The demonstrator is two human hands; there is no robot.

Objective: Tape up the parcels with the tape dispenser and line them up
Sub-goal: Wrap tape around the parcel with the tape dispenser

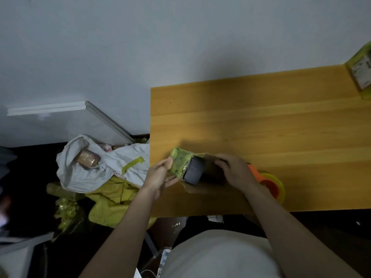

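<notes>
A brown cardboard parcel (208,177) lies on its side near the front left of the wooden table (261,121). Its left end is open and a dark grey item (194,171) shows inside. My left hand (160,173) pinches the green-taped end flap (179,161) of the parcel. My right hand (234,171) grips the parcel's top from the right. An orange tape dispenser with a yellow-green tape roll (271,185) lies on the table just behind my right wrist, partly hidden. Another parcel wrapped in green tape (361,71) stands at the table's far right corner.
Left of the table, on the floor, a white bag (100,167) holds a brown taped packet (88,159), with yellow-green wrapping (112,199) piled below it. A white board (66,121) leans at the wall. The table's left edge runs close to my left hand.
</notes>
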